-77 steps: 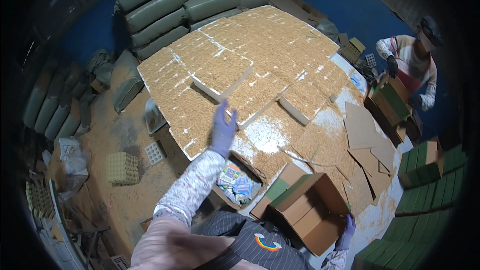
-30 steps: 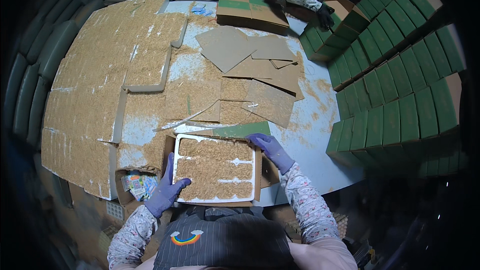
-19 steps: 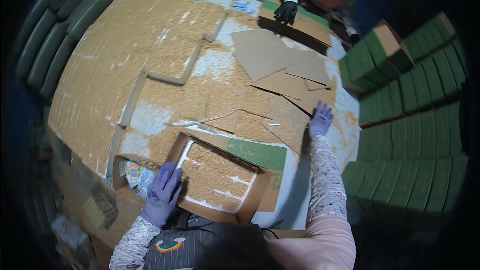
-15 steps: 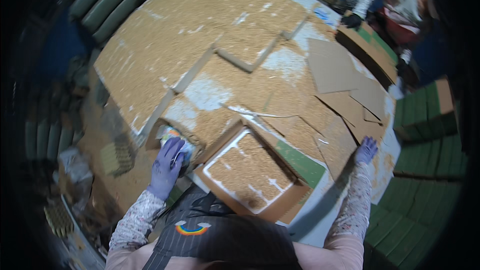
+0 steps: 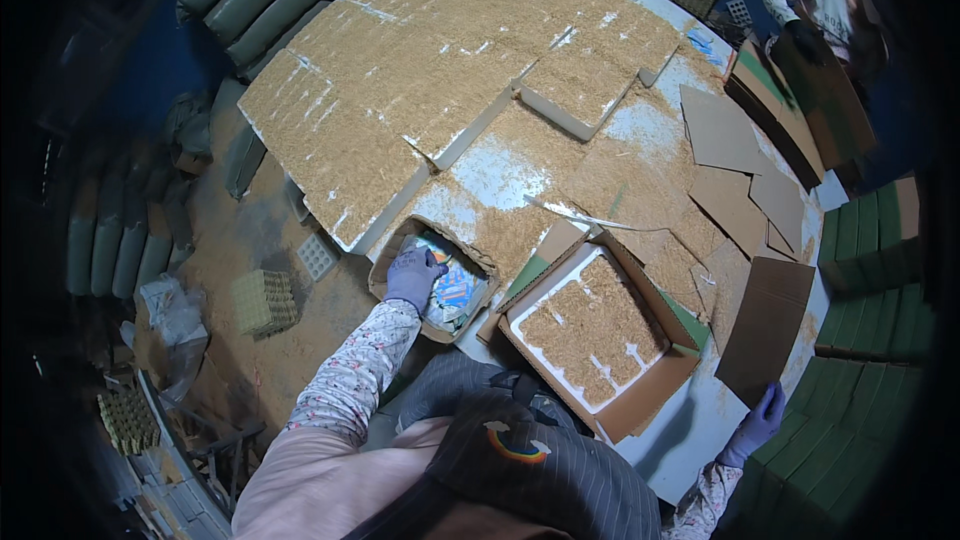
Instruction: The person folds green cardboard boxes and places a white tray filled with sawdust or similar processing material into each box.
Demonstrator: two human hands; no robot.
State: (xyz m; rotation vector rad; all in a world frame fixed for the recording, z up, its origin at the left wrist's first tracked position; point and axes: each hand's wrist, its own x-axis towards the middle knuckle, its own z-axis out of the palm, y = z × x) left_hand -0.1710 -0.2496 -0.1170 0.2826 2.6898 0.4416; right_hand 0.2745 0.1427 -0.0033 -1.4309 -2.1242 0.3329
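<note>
My left hand (image 5: 413, 278), in a lilac glove, reaches into a small cardboard box (image 5: 487, 292) filled with colourful printed packets (image 5: 456, 285). Its fingers are bent down onto the packets; what they pinch is hidden. At the right edge of the table my right hand (image 5: 757, 423), gloved alike, grips the near corner of a brown cardboard sheet (image 5: 768, 325). Between my hands stands an open carton (image 5: 640, 415) with its flaps up. Inside it sits a white tray (image 5: 527, 345) covered with tan, husk-like flakes (image 5: 592, 320).
White trays of the same flakes (image 5: 420, 70) cover the table's far side. Flat cardboard pieces (image 5: 720, 130) lie at the right. Green cartons (image 5: 850, 390) are stacked beside the table. Across it, another person (image 5: 830, 15) handles a carton (image 5: 822, 90). Filled sacks (image 5: 260, 0) lie far left.
The view has shifted. My right hand has drawn a cardboard sheet towards me, off the other pieces. My left hand has moved deeper over the packets. The other person's carton now stands with a flap raised.
</note>
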